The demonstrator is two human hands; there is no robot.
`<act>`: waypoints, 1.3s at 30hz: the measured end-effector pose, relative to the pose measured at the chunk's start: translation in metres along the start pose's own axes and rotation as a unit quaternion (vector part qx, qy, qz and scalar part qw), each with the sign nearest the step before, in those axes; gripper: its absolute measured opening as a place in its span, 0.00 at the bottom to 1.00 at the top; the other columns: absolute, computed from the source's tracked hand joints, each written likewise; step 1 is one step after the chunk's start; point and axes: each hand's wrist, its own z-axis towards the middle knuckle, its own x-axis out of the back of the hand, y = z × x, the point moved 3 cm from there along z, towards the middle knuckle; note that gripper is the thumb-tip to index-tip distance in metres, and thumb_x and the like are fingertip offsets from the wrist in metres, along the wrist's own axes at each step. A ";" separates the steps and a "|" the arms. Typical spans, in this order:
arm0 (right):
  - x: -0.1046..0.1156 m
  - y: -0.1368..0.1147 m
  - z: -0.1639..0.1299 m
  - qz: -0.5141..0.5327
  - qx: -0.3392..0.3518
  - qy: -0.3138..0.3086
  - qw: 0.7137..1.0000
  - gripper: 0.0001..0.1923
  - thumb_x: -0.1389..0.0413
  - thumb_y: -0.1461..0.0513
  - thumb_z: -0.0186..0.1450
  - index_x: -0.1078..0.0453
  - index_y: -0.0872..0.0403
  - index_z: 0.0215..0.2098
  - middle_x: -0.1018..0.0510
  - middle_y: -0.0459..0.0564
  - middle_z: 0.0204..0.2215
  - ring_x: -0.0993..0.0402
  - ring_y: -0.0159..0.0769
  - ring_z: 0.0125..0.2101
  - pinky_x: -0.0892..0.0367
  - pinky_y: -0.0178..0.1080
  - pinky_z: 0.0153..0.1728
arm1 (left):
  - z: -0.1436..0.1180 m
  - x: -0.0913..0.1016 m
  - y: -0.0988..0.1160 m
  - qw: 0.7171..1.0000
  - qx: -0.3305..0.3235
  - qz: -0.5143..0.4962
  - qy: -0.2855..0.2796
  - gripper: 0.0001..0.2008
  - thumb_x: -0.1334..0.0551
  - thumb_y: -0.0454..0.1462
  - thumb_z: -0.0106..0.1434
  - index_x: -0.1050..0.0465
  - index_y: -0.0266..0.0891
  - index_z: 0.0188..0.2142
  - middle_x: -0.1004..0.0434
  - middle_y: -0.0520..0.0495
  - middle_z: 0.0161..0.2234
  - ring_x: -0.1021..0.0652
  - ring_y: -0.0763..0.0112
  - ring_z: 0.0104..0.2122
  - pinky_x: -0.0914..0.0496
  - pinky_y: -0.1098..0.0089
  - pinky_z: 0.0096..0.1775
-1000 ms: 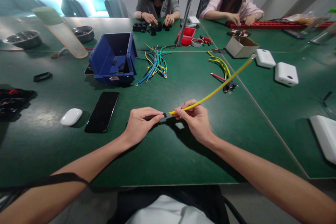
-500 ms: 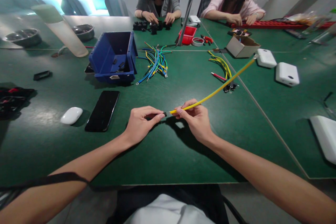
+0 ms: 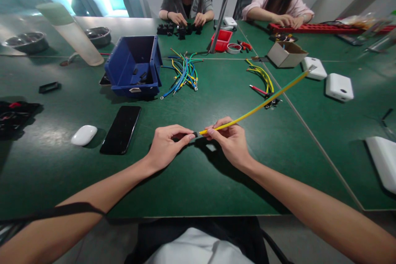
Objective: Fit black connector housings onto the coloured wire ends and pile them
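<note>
My left hand [image 3: 168, 144] pinches a small black piece [image 3: 195, 134] between thumb and fingertips; its exact kind is too small to make out. Close to its right, my right hand [image 3: 230, 138] is closed on a yellow-green wire [image 3: 253, 110] near one end. That end points at the black piece, and I cannot tell whether the two touch. The rest of the wire curves up to the right, ending in a metal tip [image 3: 312, 68]. Ahead lie a bunch of blue and yellow-green wires [image 3: 185, 72] and a smaller bundle of yellow-green wires [image 3: 264, 75].
A blue bin [image 3: 133, 68] holding small black parts stands ahead on the left. Nearer are a phone [image 3: 121, 130] and a white case [image 3: 84, 135]. White boxes [image 3: 339, 86] and a carton [image 3: 286, 54] stand at right. Two people work across the table, near a metal pole [image 3: 221, 14].
The wire's far end has swung slightly to the right. A little more of the black piece shows at my left fingertips. Both hands stay almost in place.
</note>
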 end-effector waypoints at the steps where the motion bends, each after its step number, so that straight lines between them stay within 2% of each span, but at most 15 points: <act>1: 0.000 0.000 0.000 -0.003 0.000 0.001 1.000 0.15 0.33 0.56 0.56 0.35 0.52 0.31 0.20 0.45 0.29 0.20 0.34 0.31 0.25 0.34 0.30 | 0.000 0.000 0.000 1.000 0.002 -0.003 0.000 0.08 0.33 0.39 0.59 0.19 0.37 0.34 0.18 0.44 0.32 0.20 0.68 0.30 0.27 0.72 0.33; 39: -0.003 0.000 -0.002 -0.016 0.003 -0.009 1.000 0.15 0.33 0.56 0.55 0.34 0.51 0.30 0.19 0.45 0.28 0.21 0.32 0.28 0.25 0.35 0.30 | -0.002 -0.003 -0.002 1.000 0.024 -0.016 -0.002 0.09 0.33 0.41 0.58 0.19 0.36 0.34 0.18 0.45 0.30 0.20 0.69 0.28 0.27 0.73 0.31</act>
